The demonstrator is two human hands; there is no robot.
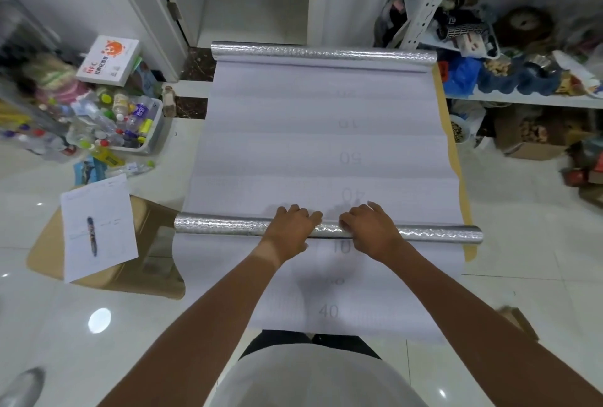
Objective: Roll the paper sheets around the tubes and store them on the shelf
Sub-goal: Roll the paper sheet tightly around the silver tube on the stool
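Both hands, left (291,229) and right (372,230), are lying fingers-curled over near roll (329,231) on sheet (326,152) covering tiled floor (528,217); cluttered shelf (522,100) far right.

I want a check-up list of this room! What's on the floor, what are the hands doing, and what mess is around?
Surface: glossy white tile floor; a brown sheet peeks out under the paper's right edge.
Job's things: white paper spread flat, faint numbers on it; near silver roll across it; far silver roll at its far end.
Clutter: bin of bottles, white box, cardboard with a form and pen.
Hands: left hand and right hand both rest on the near roll, close together.
Cables: nothing seen.
Surroundings: crowded shelf at right, doorway ahead.
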